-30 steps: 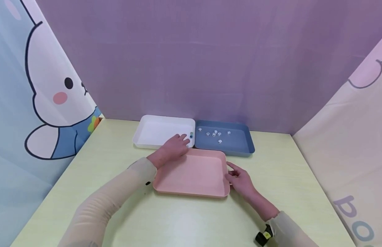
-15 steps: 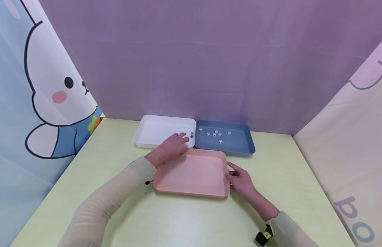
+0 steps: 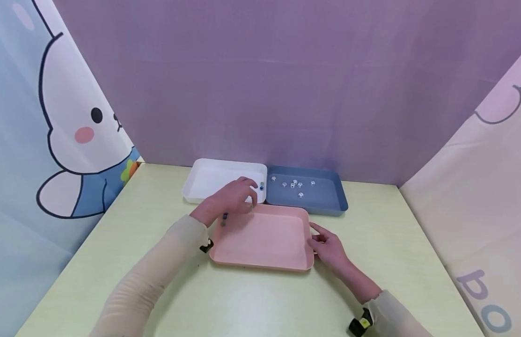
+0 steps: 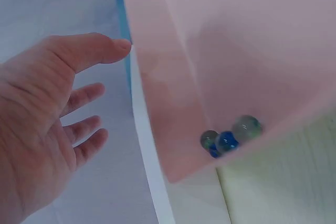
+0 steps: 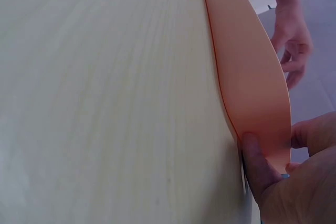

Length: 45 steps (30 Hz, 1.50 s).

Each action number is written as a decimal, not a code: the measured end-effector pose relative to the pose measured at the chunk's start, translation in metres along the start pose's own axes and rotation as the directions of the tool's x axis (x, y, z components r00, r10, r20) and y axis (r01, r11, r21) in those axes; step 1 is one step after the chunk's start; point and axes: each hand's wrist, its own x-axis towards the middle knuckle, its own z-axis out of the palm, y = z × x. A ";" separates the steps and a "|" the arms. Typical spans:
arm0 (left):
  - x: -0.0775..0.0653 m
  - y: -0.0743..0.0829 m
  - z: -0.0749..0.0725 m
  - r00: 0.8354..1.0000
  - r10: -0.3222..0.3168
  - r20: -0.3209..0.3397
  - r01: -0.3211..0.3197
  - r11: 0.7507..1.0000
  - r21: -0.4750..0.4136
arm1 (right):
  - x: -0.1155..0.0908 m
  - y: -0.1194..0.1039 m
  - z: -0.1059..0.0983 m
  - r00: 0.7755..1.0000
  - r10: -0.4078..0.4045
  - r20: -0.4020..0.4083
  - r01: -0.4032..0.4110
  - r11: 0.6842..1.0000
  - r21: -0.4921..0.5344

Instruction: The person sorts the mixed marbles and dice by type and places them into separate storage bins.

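Note:
A pink tray [image 3: 270,238] lies at the near middle of the table. My left hand [image 3: 235,194] hovers over its far left edge with bent fingers; in the left wrist view its thumb tip is right at the tray's rim and nothing shows in the palm. Several glass marbles [image 4: 228,140], blue and greenish, are gathered in a corner of the pink tray. At the tray's right side, my right hand [image 3: 329,245] grips the edge, its thumb [image 5: 254,156] pressed against the outer wall. Two small marbles [image 3: 261,186] sit inside the white tray [image 3: 197,182] near its right wall.
A blue-grey tray [image 3: 327,196] stands against the white one at the back, with several white dice [image 3: 300,185] in it. A purple cloth [image 3: 260,84] hangs behind the table [image 3: 252,304], with printed cloths at both sides.
My left hand has drawn back slightly to the left and its fingers have curled more. Marbles now show near the pink tray's left edge. The right hand stays in place.

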 end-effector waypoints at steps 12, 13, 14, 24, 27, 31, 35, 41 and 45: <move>0.007 -0.001 0.000 0.997 -0.062 -0.048 0.049 0.968 -0.245 | -0.005 0.004 0.004 1.000 0.000 -0.010 0.000 1.000 -0.002; 0.009 -0.001 0.001 0.996 -0.071 -0.052 0.054 0.958 -0.283 | -0.006 0.004 0.004 1.000 -0.001 -0.010 0.001 1.000 0.000; 0.010 -0.002 0.002 0.995 -0.076 -0.059 0.053 0.945 -0.323 | -0.006 0.004 0.004 1.000 -0.003 -0.009 0.003 1.000 0.001; 0.023 -0.021 0.012 0.981 -0.144 -0.129 0.029 0.767 -0.642 | -0.013 0.003 0.007 1.000 -0.001 -0.013 0.001 1.000 0.004; 0.026 -0.026 0.015 0.973 -0.177 -0.147 0.036 0.747 -0.664 | -0.014 0.004 0.008 1.000 -0.002 -0.017 0.002 1.000 0.006; 0.030 -0.032 0.018 0.957 -0.230 -0.175 0.055 0.740 -0.670 | -0.015 0.004 0.010 1.000 0.006 -0.021 -0.006 1.000 0.008; 0.036 -0.035 0.024 0.940 -0.291 -0.175 0.082 0.694 -0.715 | -0.015 0.003 0.010 1.000 0.008 -0.018 -0.008 1.000 0.008; 0.046 -0.032 0.037 0.915 -0.355 -0.191 0.023 0.520 -0.854 | -0.016 0.002 0.009 1.000 0.000 -0.026 0.000 1.000 0.010; 0.049 -0.032 0.046 0.898 -0.402 -0.180 0.037 0.476 -0.879 | -0.016 0.002 0.009 1.000 -0.004 -0.020 0.005 1.000 0.004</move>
